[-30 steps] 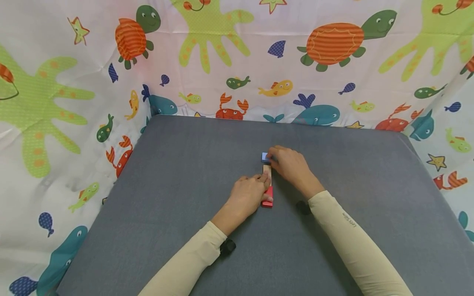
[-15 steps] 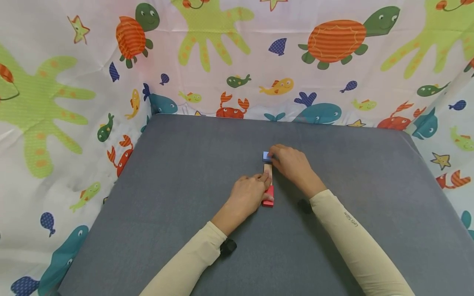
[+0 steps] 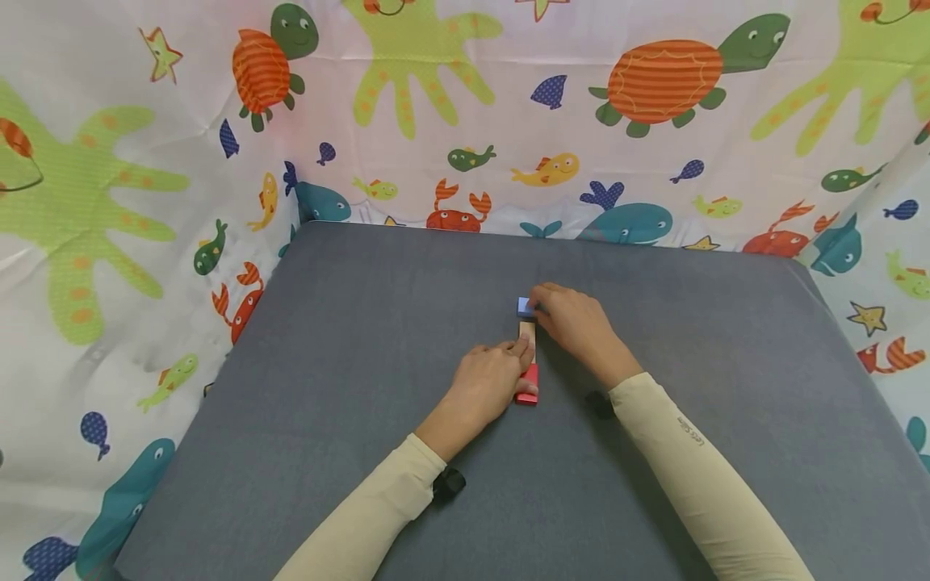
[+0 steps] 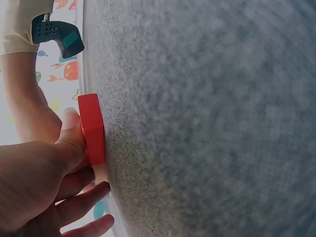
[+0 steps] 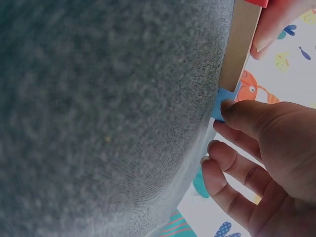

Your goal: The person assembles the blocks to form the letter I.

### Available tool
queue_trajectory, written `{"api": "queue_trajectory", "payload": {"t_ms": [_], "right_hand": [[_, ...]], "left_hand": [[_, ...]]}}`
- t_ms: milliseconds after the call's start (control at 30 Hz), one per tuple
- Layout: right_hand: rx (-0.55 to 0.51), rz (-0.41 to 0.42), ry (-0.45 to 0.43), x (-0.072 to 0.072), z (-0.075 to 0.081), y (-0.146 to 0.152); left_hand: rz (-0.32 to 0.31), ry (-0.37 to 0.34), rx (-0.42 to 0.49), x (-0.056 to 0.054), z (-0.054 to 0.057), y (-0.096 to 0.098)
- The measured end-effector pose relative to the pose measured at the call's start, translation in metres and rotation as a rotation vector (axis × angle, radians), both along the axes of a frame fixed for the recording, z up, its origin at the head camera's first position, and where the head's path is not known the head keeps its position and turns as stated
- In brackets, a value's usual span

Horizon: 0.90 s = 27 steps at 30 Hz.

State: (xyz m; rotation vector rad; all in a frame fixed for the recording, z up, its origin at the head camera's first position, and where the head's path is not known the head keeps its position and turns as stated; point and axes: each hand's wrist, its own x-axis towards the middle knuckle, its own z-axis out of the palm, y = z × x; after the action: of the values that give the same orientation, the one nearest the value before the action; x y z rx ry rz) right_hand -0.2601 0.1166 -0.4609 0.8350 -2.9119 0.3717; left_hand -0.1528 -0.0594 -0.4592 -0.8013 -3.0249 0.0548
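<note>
On the head view — risk: I judged the row of three blocks could skew, since the blue block [image 3: 523, 307] sat at the far end with only fingertip contact and a sideways nudge would break the line.
Head view — blocks: the wood block [image 3: 527, 332] lay between the blue one and the red block [image 3: 528, 386], all in one line near the middle of the grey table [image 3: 349, 355].
Head view — left hand: my left hand [image 3: 485, 383] lay beside the red and wood blocks, fingers lightly bent, thumb against the red one.
Head view — right hand: my right hand [image 3: 574, 323] reached to the blue block, fingers curled over it.
Head view — surround: a sea-animal curtain [image 3: 465, 121] closed off the table.
Left wrist view — risk: I thought the thumb [image 4: 71, 133] pressing the red block [image 4: 92, 129] could slide it out of line if pushed harder.
Left wrist view — left hand: the thumb pressed the block's side, the other fingers [image 4: 81, 197] loosely bent below it, gripping nothing that I could see.
Right wrist view — right hand: a fingertip [image 5: 237, 111] pinched down on the blue block [image 5: 221, 103], which met the end of the wood block [image 5: 239, 44]; the other fingers hung curled and free.
</note>
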Motion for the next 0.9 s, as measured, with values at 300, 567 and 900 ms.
{"api": "queue_trajectory", "payload": {"t_ms": [300, 567, 900], "right_hand": [[-0.016, -0.025, -0.038, 0.004, -0.004, 0.003], [-0.064, -0.028, 0.005, 0.010, -0.005, 0.008], [-0.109, -0.042, -0.022, 0.011, -0.008, 0.017]], "left_hand": [[-0.003, 0.012, 0.028, 0.000, -0.001, 0.002], [0.013, 0.008, 0.008, -0.002, 0.002, 0.003], [0.050, -0.051, 0.034, -0.006, 0.001, -0.007]]}}
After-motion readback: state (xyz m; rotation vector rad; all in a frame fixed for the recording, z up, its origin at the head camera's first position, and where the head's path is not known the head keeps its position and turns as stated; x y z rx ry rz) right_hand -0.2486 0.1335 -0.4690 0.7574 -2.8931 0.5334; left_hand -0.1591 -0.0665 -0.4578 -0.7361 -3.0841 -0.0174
